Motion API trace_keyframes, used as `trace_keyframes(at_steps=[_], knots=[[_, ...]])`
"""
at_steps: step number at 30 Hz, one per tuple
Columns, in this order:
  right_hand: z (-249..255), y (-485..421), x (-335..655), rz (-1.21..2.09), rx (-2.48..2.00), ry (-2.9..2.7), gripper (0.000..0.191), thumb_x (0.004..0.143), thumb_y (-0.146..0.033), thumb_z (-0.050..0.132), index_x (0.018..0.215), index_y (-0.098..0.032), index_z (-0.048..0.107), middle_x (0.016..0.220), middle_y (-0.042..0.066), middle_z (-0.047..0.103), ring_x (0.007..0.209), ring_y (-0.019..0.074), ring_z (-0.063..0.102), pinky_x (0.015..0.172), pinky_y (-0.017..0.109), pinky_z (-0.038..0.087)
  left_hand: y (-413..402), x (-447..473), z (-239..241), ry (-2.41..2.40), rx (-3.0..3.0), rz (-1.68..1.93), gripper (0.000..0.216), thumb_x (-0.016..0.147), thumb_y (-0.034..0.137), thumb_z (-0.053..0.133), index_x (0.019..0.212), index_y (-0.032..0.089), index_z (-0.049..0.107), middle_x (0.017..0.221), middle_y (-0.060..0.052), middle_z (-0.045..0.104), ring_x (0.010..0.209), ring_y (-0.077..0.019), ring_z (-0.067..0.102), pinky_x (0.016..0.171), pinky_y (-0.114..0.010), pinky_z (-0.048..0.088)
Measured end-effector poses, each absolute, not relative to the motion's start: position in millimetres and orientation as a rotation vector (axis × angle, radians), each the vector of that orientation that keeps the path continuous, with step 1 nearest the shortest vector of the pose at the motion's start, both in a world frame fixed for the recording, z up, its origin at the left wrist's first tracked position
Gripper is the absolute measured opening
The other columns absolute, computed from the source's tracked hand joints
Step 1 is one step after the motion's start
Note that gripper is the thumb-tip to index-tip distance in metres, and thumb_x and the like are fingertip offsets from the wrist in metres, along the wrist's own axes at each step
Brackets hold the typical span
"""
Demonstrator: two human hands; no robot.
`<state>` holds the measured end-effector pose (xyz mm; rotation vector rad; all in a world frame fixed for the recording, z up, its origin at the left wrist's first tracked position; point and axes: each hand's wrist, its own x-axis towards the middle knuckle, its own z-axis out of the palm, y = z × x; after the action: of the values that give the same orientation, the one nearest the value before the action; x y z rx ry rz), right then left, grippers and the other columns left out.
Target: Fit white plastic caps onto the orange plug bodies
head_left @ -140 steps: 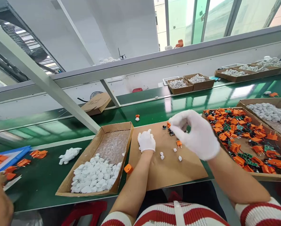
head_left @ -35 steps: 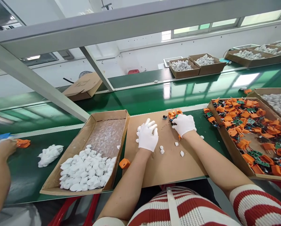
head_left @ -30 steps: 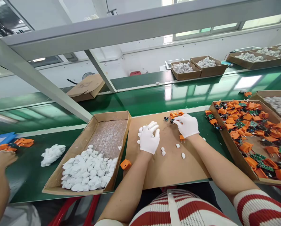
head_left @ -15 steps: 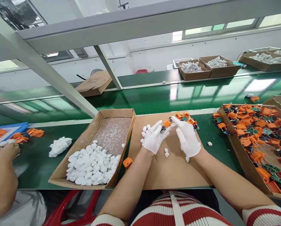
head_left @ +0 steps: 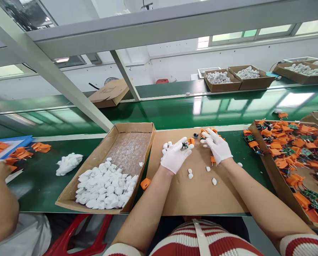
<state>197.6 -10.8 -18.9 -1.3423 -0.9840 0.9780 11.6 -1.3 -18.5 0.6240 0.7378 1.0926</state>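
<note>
My left hand (head_left: 175, 157), in a white glove, is closed on an orange plug with a circuit board (head_left: 191, 141) above the cardboard sheet (head_left: 185, 195). My right hand (head_left: 218, 146), gloved too, has its fingers apart at a small pile of orange plug parts (head_left: 213, 130), partly hiding it. A single orange plug piece (head_left: 213, 160) shows beside the right wrist. Small white lumps lie on the cardboard: a cluster (head_left: 167, 145) by my left fingers and several loose ones, one (head_left: 214, 181) closer to me.
To the left stands a cardboard tray (head_left: 145, 153) of white lumps, with an orange housing (head_left: 145, 183) beside it. A box of orange plugs and boards (head_left: 289, 153) is at the right. Far left, a co-worker's arm (head_left: 1, 192) reaches over the green bench. A slanting frame post (head_left: 76, 92) rises ahead.
My right hand has moved away from my left hand toward the orange pile, its fingers spreading. The orange piece and white lumps near its wrist now show. My left hand stays nearly in place.
</note>
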Motion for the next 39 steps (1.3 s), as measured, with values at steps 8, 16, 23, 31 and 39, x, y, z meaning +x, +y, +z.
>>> trace_keyframes(at_steps=[8,16,23,31,39], knots=[[-12.4,-18.4,198.2,0.938,-1.402,-1.013,0.033,0.08,-0.05,0.067,0.096,-0.023,0.076,0.091,0.005,0.076,0.085,0.0207,0.072,0.084,0.036,0.058,-7.1,9.0,-15.3,0.677,0.545,0.941,0.022,0.09,0.034,0.061,0.106,0.021,0.069,0.097,-0.005,0.067,0.083,-0.0128,0.068,0.066,-0.021,0.054],[-10.2,-19.5,198.9,0.983,-1.416,-1.041,0.035,0.072,-0.037,0.075,0.102,-0.02,0.076,0.1,0.005,0.076,0.104,0.027,0.068,0.1,0.041,0.053,-8.3,16.7,-10.0,0.624,0.501,1.004,0.012,0.086,0.02,0.063,0.096,0.02,0.07,0.101,-0.004,0.07,0.1,-0.0172,0.068,0.09,-0.026,0.054],[-3.2,-34.8,187.5,0.851,-1.333,-1.248,0.032,0.086,-0.036,0.063,0.117,-0.028,0.071,0.119,-0.002,0.071,0.119,0.0215,0.061,0.111,0.036,0.044,-9.7,19.5,-22.2,0.598,0.562,0.965,0.024,0.086,0.021,0.066,0.109,0.017,0.068,0.114,-0.009,0.067,0.107,-0.0213,0.067,0.101,-0.036,0.05],[-18.0,-40.0,176.9,0.714,-1.212,-1.517,0.031,0.091,-0.034,0.056,0.118,-0.031,0.071,0.136,-0.003,0.058,0.131,0.0228,0.051,0.115,0.038,0.04,-14.1,22.4,-31.9,0.581,0.649,0.944,0.027,0.079,0.029,0.073,0.104,0.018,0.072,0.119,-0.01,0.068,0.113,-0.0259,0.063,0.105,-0.043,0.046],[-32.3,-36.7,173.5,0.575,-1.3,-1.474,0.025,0.092,-0.036,0.056,0.11,-0.037,0.074,0.113,-0.003,0.072,0.109,0.0239,0.067,0.102,0.042,0.052,-20.5,29.6,-32.8,0.762,0.801,0.982,0.027,0.072,0.03,0.078,0.096,0.018,0.076,0.116,-0.011,0.068,0.118,-0.0313,0.059,0.099,-0.043,0.052]])
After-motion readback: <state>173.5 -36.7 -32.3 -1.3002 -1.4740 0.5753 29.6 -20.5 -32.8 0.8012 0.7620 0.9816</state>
